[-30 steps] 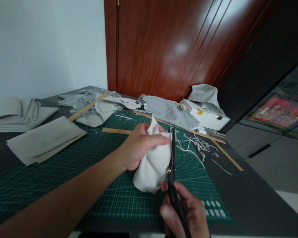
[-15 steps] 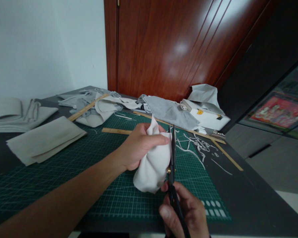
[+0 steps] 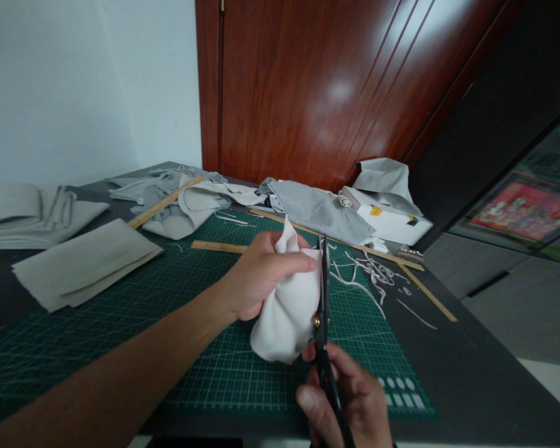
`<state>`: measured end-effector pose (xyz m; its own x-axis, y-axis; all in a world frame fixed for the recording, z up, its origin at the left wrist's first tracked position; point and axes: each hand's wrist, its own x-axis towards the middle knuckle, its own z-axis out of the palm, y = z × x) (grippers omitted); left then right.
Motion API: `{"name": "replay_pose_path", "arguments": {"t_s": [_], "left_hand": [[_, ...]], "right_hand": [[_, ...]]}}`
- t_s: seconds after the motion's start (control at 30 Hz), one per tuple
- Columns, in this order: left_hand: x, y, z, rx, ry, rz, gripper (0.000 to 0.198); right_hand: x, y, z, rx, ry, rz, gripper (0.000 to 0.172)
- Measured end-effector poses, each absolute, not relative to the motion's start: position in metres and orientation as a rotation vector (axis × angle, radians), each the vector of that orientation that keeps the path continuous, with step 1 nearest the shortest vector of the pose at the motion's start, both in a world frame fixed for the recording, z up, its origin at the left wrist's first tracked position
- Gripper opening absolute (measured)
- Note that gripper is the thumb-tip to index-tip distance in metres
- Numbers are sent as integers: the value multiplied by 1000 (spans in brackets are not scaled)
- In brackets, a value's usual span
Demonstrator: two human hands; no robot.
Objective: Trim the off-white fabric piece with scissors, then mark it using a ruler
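Observation:
Pinched between the thumb and fingers of my left hand (image 3: pixel 266 274) is a piece of off-white fabric (image 3: pixel 287 320), bunched up, with one corner pointing upward. My right hand (image 3: pixel 350 398) is wrapped round the handles of a pair of black scissors (image 3: pixel 323 292) with a brass-coloured pivot. The scissor blades point away from me and lie along the fabric's right edge, close to my left thumb tip. Both hands are above a green cutting mat (image 3: pixel 214 379) with a printed grid.
Folded pale fabric (image 3: pixel 88 261) lies to the left, with a stack (image 3: pixel 23 218) behind it. Grey cloth scraps (image 3: pixel 154 190) and wooden rulers (image 3: pixel 219 246) lie farther back. At the right are a white box (image 3: pixel 392 218), tangled white cord strips (image 3: pixel 378 270) and another wooden strip (image 3: pixel 427 292).
The scissor blades have drawn slightly closer together, and my right thumb has shifted a little to the left. My left hand and the fabric have barely moved.

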<state>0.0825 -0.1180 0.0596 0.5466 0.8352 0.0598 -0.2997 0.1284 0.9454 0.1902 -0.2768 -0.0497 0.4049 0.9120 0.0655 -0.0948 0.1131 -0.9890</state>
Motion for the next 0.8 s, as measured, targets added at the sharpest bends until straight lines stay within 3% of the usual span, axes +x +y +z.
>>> {"name": "replay_pose_path", "arguments": {"t_s": [0.43, 0.8], "left_hand": [[82, -118, 60, 1140, 564, 892, 27], [82, -117, 61, 1114, 527, 901, 28]], "right_hand": [[191, -275, -52, -1246, -891, 882, 44], [189, -272, -46, -1253, -794, 927, 55]]}}
